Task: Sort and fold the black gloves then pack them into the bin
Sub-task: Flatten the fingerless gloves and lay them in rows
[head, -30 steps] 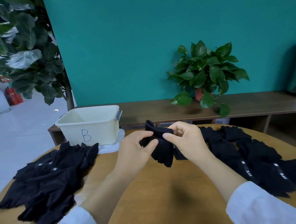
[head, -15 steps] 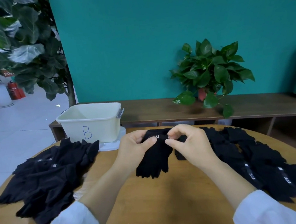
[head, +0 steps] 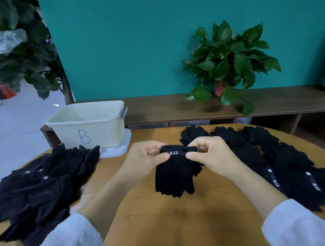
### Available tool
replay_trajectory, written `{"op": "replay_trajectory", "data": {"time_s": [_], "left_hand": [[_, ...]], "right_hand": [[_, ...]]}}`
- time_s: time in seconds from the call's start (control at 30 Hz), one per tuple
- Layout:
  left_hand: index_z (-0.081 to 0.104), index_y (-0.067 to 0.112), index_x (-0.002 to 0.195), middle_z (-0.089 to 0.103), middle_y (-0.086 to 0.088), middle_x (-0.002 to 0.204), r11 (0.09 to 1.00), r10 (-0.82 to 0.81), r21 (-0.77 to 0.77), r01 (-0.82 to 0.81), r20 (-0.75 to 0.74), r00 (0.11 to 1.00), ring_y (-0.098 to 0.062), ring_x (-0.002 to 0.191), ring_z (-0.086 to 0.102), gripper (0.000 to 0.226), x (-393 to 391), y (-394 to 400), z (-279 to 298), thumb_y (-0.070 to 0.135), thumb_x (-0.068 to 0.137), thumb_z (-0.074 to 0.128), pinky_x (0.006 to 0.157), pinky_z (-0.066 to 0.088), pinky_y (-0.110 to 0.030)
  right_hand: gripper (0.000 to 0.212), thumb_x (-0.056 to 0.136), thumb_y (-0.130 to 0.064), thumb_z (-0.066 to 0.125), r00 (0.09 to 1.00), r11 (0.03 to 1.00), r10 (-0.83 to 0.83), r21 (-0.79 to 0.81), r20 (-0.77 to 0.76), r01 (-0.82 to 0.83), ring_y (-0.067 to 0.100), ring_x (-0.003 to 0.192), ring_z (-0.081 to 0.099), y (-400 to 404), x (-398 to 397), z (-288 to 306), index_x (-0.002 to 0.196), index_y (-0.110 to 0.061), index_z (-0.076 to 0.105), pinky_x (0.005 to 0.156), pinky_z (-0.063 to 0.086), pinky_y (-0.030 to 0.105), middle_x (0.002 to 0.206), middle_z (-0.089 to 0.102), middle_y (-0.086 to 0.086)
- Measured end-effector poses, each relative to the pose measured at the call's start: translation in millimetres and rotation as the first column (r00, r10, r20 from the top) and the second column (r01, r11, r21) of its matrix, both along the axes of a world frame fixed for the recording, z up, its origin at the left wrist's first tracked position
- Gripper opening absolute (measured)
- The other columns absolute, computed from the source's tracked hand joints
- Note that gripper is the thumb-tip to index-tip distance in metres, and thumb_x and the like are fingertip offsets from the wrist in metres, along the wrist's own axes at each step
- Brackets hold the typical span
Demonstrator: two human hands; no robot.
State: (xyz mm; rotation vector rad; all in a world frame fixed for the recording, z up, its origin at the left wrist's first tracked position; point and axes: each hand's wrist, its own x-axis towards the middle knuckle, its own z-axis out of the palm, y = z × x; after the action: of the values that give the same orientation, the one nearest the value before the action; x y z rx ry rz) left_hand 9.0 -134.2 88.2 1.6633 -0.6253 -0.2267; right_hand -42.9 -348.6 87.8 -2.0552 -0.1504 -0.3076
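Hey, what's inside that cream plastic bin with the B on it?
The cream plastic bin marked B shows only bare inner walls near its rim; no black gloves are visible inside. Its front wall hides the bottom, so anything lying low cannot be seen.

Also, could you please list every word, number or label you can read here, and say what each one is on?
"5.11": white print on the cuff of the held glove, pinched between the left hand and right hand.
"B": blue handwriting on the bin.
"5.11": sideways on the cuffs of the gloves on the right.
Small tags on the left pile: too small to read.
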Motion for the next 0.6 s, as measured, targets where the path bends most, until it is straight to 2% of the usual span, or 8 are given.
{"op": "replay_trajectory", "data": {"time_s": [0.1,0.2,0.3,0.43,0.5,0.57,0.6], "left_hand": [[0.073,0.008,0.100,0.077,-0.004,0.095,0.999,0.024,0.036,-0.027,0.063,0.998,-0.017,0.091,0.073,0.019,15,-11,0,-0.005,0.089,0.065,0.077,0.055,-0.021],[0.073,0.009,0.093,0.077,-0.003,0.091,0.996,0.039,0.081,-0.045,0.077,0.996,-0.017,0.086,0.073,0.018,25,-17,-10,-0.006,0.086,0.068,0.077,0.054,-0.021],[0.073,0.016,0.087,0.076,0.002,0.088,0.986,0.012,0.162,-0.023,0.070,0.998,-0.011,0.084,0.072,0.021,17,-19,-34,-0.005,0.085,0.070,0.079,0.052,-0.021],[0.074,0.030,0.091,0.074,0.018,0.093,0.946,-0.051,0.325,-0.005,0.165,0.985,0.001,0.097,0.066,0.024,-15,-9,-70,0.007,0.085,0.074,0.094,0.046,-0.016],[0.071,0.043,0.096,0.071,0.024,0.099,0.921,-0.068,0.390,-0.019,0.210,0.975,-0.002,0.095,0.068,0.029,-33,0,-92,0.016,0.085,0.076,0.094,0.050,-0.025],[0.065,0.054,0.100,0.069,0.028,0.105,0.884,-0.105,0.466,-0.032,0.264,0.959,-0.014,0.088,0.072,0.032,-50,9,-110,0.027,0.086,0.075,0.085,0.057,-0.038],[0.064,0.054,0.104,0.069,0.028,0.109,0.869,-0.126,0.493,-0.040,0.299,0.946,-0.016,0.088,0.072,0.033,-56,12,-117,0.029,0.086,0.075,0.083,0.058,-0.039]], "right_hand": [[0.011,0.083,-0.007,0.073,0.998,0.998,-0.058,-0.013,0.032,0.058,0.015,0.079,0.069,-6,10,-4,0.080,-0.017,0.071,0.077,0.058,0.042,0.081,0.072,-0.003],[0.014,0.082,-0.010,0.075,0.994,0.992,-0.098,-0.076,0.042,0.101,0.009,0.079,0.067,-10,11,-10,0.078,-0.022,0.070,0.079,0.056,0.038,0.080,0.071,-0.007],[0.014,0.082,-0.016,0.076,0.993,0.971,-0.113,-0.209,0.014,0.114,0.005,0.078,0.064,-12,-2,-31,0.078,-0.027,0.068,0.077,0.054,0.036,0.079,0.069,-0.012],[0.010,0.081,-0.026,0.077,0.993,0.889,-0.080,-0.444,0.087,0.111,0.007,0.082,0.059,-12,-40,-70,0.085,-0.027,0.067,0.073,0.052,0.037,0.086,0.064,-0.015],[0.013,0.081,-0.027,0.077,0.990,0.833,-0.024,-0.545,0.137,0.096,0.005,0.088,0.059,-9,-61,-84,0.089,-0.024,0.067,0.072,0.054,0.033,0.089,0.066,-0.015],[0.016,0.080,-0.027,0.077,0.987,0.776,0.036,-0.627,0.159,0.073,0.004,0.091,0.060,-4,-80,-97,0.091,-0.023,0.067,0.071,0.055,0.028,0.090,0.067,-0.014],[0.017,0.079,-0.028,0.078,0.985,0.744,0.066,-0.666,0.158,0.057,0.004,0.090,0.060,-1,-88,-103,0.091,-0.023,0.067,0.070,0.054,0.024,0.090,0.067,-0.014]]}}
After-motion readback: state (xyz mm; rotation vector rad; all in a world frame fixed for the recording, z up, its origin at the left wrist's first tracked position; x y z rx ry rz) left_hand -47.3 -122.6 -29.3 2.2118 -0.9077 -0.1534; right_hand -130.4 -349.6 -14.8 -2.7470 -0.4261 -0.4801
